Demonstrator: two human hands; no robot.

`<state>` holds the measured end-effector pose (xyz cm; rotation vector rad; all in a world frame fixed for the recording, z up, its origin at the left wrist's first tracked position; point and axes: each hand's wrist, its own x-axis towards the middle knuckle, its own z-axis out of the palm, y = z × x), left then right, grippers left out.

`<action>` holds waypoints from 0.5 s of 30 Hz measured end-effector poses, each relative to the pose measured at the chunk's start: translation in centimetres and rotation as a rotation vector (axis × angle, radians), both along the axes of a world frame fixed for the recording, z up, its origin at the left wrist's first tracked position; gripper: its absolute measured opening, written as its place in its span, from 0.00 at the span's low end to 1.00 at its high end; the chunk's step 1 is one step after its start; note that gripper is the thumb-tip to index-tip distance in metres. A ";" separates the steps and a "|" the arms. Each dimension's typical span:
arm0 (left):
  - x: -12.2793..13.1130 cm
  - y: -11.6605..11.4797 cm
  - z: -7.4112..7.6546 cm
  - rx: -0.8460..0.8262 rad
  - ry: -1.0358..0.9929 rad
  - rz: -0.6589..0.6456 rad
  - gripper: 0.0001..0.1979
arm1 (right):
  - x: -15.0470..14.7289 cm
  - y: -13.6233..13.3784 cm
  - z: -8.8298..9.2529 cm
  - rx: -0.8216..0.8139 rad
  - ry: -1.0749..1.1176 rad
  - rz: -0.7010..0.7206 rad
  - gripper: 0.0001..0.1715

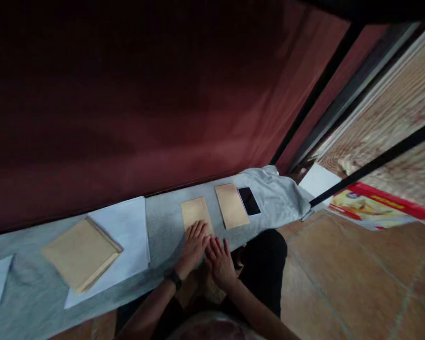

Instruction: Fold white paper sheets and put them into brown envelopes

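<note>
a long counter (163,222) draped in loose grey cloth runs under a dark red wall (127,94); the cloth is rumpled at its far right end, so a drag of the palm could pull it and shift everything lying on it. a large white paper sheet (127,226) overhangs the near edge, carrying a thick stack of tan paper envelopes (80,252) set askew; a tug on the cloth could tip both toward the floor. a flat tan envelope (231,205) lies well clear of the hands. a second flat tan envelope (195,211) sits under the left hand (194,245), which lies released and flat on its near end, grasping nothing. the right hand (219,262) rests just beside it, fingers flat, at the counter's edge; pressing there could slide the envelope off. a small black phone (249,200) touches the first envelope's right side and could be nudged along with it.
</note>
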<state>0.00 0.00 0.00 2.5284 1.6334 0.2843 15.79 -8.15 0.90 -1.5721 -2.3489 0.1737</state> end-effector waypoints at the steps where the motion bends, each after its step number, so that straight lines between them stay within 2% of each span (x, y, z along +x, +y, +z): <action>1: 0.3 0.7 0.2 0.017 0.002 0.007 0.29 | 0.0 0.0 -0.1 0.005 -0.002 -0.003 0.34; 5: 1.0 3.6 0.8 0.060 0.018 0.024 0.29 | -0.2 -0.1 -0.5 0.022 0.001 -0.024 0.36; 10: 1.1 6.8 0.5 0.065 0.038 0.057 0.29 | -0.3 -0.2 -0.8 0.030 0.017 -0.054 0.38; 15: 0.9 7.3 0.5 0.088 0.044 0.041 0.28 | -0.3 -0.2 -0.9 0.043 0.036 -0.044 0.38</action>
